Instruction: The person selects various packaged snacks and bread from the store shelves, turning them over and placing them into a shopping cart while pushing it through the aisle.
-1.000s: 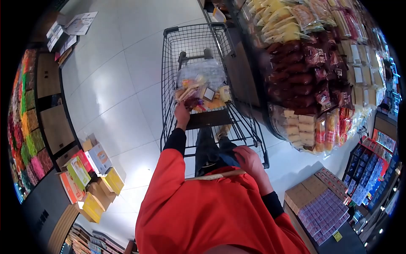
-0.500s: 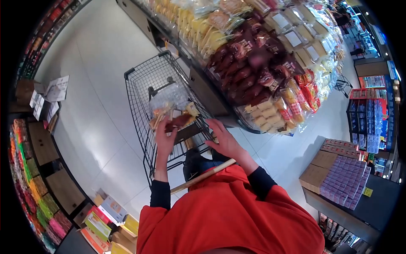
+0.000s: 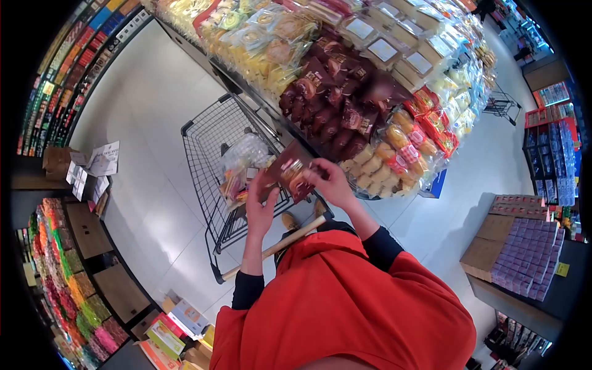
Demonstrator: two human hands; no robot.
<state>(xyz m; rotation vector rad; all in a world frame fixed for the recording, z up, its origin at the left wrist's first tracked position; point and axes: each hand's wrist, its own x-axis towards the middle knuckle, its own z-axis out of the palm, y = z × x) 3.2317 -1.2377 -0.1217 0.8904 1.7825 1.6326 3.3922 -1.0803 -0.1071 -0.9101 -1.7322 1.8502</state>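
Note:
A maroon snack packet (image 3: 291, 171) with a printed front is held up over the near end of the shopping cart (image 3: 203, 125). My left hand (image 3: 261, 209) has its fingers at the packet's left edge, partly behind it, with the thumb standing up. On the other side, my right hand (image 3: 333, 185) pinches the packet's right edge. Beneath them in the cart lie a clear plastic bag (image 3: 248, 150) and several wrapped food packs (image 3: 233, 186). The cart's wooden-coloured handle (image 3: 290, 237) crosses in front of my body.
A display stand heaped with bagged snacks (image 3: 333, 92) borders the cart on the right. Candy bins (image 3: 68, 277) and cartons (image 3: 179, 320) are at the left. Stacked purple boxes (image 3: 524, 259) stand at the right, and another cart (image 3: 502, 106) is farther off.
The maroon packet has come up out of the cart and is now between my hands. My right hand has closed on its edge. The view has shifted a little.

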